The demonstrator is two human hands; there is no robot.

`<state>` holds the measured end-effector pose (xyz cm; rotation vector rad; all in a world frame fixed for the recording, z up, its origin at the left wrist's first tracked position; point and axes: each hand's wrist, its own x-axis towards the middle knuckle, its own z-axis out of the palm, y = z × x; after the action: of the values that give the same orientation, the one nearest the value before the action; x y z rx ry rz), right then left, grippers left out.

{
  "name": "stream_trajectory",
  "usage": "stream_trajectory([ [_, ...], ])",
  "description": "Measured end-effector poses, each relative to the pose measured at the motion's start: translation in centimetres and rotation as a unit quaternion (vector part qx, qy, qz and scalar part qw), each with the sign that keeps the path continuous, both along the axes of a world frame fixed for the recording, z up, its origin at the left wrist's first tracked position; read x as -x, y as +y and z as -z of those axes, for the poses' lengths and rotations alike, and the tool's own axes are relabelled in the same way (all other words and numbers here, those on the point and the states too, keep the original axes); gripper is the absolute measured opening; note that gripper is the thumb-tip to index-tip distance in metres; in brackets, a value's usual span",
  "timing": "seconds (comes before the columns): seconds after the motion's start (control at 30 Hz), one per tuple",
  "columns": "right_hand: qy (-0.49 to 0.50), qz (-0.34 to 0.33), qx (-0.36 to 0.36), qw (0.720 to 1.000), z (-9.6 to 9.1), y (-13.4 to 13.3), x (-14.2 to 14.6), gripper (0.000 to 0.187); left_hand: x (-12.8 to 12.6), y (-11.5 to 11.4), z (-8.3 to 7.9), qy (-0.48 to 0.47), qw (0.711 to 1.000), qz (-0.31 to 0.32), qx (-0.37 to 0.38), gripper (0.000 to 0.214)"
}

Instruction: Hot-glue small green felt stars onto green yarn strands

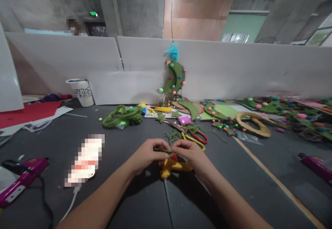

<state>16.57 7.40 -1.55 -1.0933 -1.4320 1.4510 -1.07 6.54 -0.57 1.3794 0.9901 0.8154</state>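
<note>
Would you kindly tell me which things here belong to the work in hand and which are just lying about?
In hand: left hand and right hand pinching a green strand, over the yellow felt piece with a thin rod below it.
Lying about: scissors, green yarn bundle, paper cup, wicker ring, felt tree.

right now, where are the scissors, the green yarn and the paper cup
scissors (pixel 203 135): head view, on the red handle loop
green yarn (pixel 121 116): head view, middle of the bundle
paper cup (pixel 83 94): head view, on its printed side wall
</note>
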Motion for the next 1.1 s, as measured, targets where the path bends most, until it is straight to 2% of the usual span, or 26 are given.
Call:
stream_trajectory([
  [0.2, 0.055, -0.002, 0.045, 0.997, 0.1, -0.3, 0.2, 0.015, -0.3, 0.0, 0.1, -0.041, 0.998, -0.028, -0.024, 0.014],
  [0.3, 0.065, -0.005, 0.061, 0.996, 0.2, -0.5, 0.5, 0.015, -0.3, 0.0, 0.2, -0.053, 0.998, -0.029, -0.016, 0.017],
  [0.4, 0.049, 0.018, 0.046, 0.998, 0.2, -0.6, 0.7, 0.016, -0.3, 0.1, 0.6, -0.067, 0.997, -0.035, 0.013, 0.022],
  [0.53, -0.017, 0.050, -0.034, 0.998, 0.2, -0.6, 1.0, 0.014, -0.3, 0.2, 0.8, -0.117, 0.991, -0.037, 0.059, 0.020],
  [0.63, -0.074, 0.067, -0.117, 0.988, 0.3, -0.8, 1.2, 0.010, -0.2, 0.2, 0.7, -0.154, 0.983, -0.036, 0.093, 0.018],
  [0.73, -0.141, 0.077, -0.212, 0.964, 0.4, -1.1, 1.3, 0.010, -0.1, 0.2, 0.6, -0.172, 0.976, -0.042, 0.128, 0.016],
  [0.83, -0.209, 0.081, -0.300, 0.927, 0.3, -1.4, 1.2, 0.012, 0.0, 0.3, 0.7, -0.187, 0.969, -0.051, 0.154, 0.018],
  [0.93, -0.253, 0.083, -0.343, 0.901, 0.3, -1.3, 0.9, 0.014, 0.1, 0.4, 0.7, -0.207, 0.960, -0.062, 0.176, 0.021],
  [1.1, -0.283, 0.083, -0.369, 0.882, 0.8, -1.2, 0.9, 0.022, 0.0, 0.4, 0.3, -0.226, 0.956, -0.074, 0.173, 0.020],
])
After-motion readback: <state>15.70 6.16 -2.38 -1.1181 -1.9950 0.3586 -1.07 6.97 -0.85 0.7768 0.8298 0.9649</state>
